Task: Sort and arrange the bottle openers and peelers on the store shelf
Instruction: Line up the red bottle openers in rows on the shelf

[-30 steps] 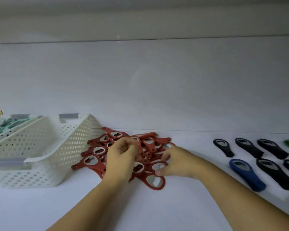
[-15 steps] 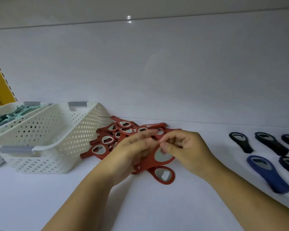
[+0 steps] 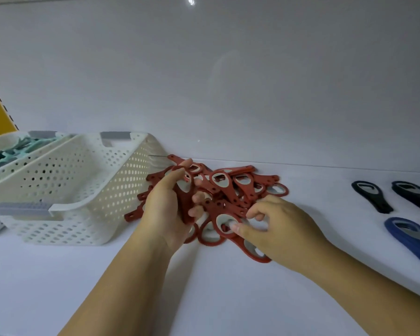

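Opener pile (image 3: 230,187) right of basket (image 3: 83,190).

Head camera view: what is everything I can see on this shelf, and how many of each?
red openers: a tangled pile, too many to count, red, middle of the shelf beside the basket
basket: one, white with grey handles, left of the pile
second basket: one, white, far left, partly cut off
teal items: several, teal, inside the second basket
black openers: at least two, black, right side
blue opener: one, blue, nearer the camera than the black ones
shelf: one, white, under everything
left hand: one, grips a bunch of red openers
right hand: one, pinches a red opener in the pile
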